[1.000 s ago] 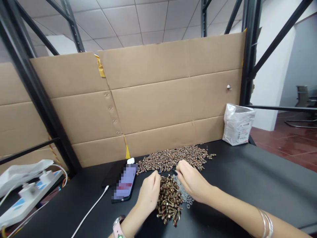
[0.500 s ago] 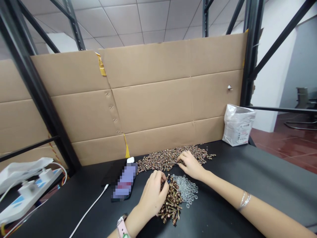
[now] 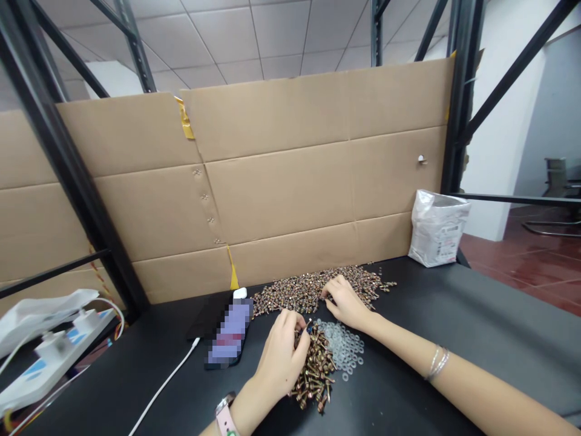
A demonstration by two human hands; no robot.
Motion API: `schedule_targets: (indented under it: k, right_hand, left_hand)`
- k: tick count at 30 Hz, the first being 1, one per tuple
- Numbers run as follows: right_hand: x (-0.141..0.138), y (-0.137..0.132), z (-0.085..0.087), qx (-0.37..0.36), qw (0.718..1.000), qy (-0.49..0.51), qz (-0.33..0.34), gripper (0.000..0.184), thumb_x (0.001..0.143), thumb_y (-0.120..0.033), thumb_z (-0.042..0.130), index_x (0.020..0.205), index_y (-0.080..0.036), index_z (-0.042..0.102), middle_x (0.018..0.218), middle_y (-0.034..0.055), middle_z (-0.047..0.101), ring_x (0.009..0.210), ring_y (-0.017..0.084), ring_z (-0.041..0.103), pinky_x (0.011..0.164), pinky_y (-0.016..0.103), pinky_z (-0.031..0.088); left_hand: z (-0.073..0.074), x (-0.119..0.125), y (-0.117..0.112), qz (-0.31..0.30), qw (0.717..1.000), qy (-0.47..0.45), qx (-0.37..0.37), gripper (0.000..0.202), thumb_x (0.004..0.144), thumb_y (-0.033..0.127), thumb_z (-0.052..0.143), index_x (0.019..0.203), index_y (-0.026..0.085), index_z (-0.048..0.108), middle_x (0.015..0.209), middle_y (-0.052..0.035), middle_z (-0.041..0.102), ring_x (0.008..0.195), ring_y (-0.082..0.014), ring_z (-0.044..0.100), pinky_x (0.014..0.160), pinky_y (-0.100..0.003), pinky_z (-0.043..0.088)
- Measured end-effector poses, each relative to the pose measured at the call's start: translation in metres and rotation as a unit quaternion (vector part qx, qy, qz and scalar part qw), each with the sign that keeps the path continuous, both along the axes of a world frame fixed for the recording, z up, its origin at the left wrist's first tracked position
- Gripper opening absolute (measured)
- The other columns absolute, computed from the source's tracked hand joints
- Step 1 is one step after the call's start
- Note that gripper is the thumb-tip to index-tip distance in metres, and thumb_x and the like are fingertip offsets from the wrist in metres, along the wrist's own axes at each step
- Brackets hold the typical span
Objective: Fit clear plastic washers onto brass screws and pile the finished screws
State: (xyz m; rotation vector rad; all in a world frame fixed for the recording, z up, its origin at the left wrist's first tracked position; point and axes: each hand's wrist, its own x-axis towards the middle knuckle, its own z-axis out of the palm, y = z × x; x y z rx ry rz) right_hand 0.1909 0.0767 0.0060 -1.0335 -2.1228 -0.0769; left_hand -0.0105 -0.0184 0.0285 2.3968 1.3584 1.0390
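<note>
Well, my left hand [image 3: 280, 357], fingers bunched, sits on the heap of bolts [image 3: 314, 372] beside clear washers [image 3: 341, 345], its grip unclear; my right hand [image 3: 347, 304], half curled, rests in the spread of screws [image 3: 303, 295] on the counter [image 3: 454, 315].

Look at the shine on those brass-toned metal screws [image 3: 314, 370], glinting in their heap, and right beside them the clear, glossy plastic washers [image 3: 342, 345]! Underneath, a matt black bench top [image 3: 431, 321], smooth with a soft sheen. Behind it, rough brown corrugated cardboard [image 3: 281, 203] with glossy yellow tape [image 3: 184, 119] across a seam. Over on the right, a crinkly, shiny white plastic bag [image 3: 438, 229], black-painted steel rack uprights [image 3: 463, 103], and a glossy red tile floor [image 3: 531, 272]!
</note>
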Motion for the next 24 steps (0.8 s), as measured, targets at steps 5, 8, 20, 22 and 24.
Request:
schedule_targets:
  k: [5,8,20,22,24]
  right_hand:
    - [-0.005,-0.008,0.007,-0.004,0.998,0.057,0.013,0.025,0.074,-0.005,0.049,0.095,-0.017,0.056,0.088,0.0057,0.059,0.087,0.020,0.050,0.081,0.034,0.042]
    - [-0.013,-0.020,0.014,-0.107,0.978,0.167,0.068,0.016,0.077,-0.013,0.051,0.091,-0.018,0.058,0.085,0.0049,0.061,0.080,0.018,0.055,0.074,0.031,0.044]
    - [-0.039,-0.090,0.026,-0.437,0.794,0.371,0.204,0.033,0.079,-0.049,0.055,0.069,-0.020,0.042,0.062,-0.0062,0.037,0.053,0.008,0.032,0.048,0.019,0.026]
    - [-0.039,-0.092,0.025,-0.460,0.779,0.375,0.202,0.033,0.078,-0.049,0.055,0.071,-0.020,0.043,0.064,-0.0057,0.037,0.054,0.008,0.031,0.047,0.018,0.025]
    - [-0.039,-0.091,0.022,-0.473,0.774,0.376,0.192,0.032,0.078,-0.050,0.054,0.073,-0.019,0.046,0.065,-0.0050,0.038,0.055,0.008,0.032,0.046,0.018,0.025]
  left_hand:
    - [-0.002,-0.001,0.000,-0.002,1.000,-0.003,-0.001,0.006,0.084,0.016,0.040,0.088,0.020,0.045,0.088,-0.0032,0.049,0.083,-0.0177,0.048,0.076,-0.032,0.040]
    - [-0.001,-0.001,-0.001,-0.003,1.000,-0.003,0.000,0.006,0.088,0.020,0.038,0.087,0.020,0.044,0.087,-0.0032,0.049,0.082,-0.0177,0.047,0.076,-0.032,0.040]
    - [-0.002,0.005,-0.003,-0.013,0.986,0.127,0.109,0.016,0.091,0.025,0.034,0.082,0.018,0.045,0.083,-0.0055,0.049,0.077,-0.0202,0.044,0.069,-0.034,0.039]
    - [-0.003,0.007,-0.005,-0.021,0.982,0.139,0.129,0.016,0.091,0.022,0.032,0.086,0.018,0.047,0.086,-0.0065,0.050,0.078,-0.0208,0.045,0.069,-0.034,0.039]
    - [-0.002,0.010,-0.007,-0.041,0.980,0.143,0.135,0.018,0.091,0.019,0.030,0.093,0.018,0.047,0.091,-0.0074,0.052,0.082,-0.0214,0.046,0.072,-0.035,0.039]
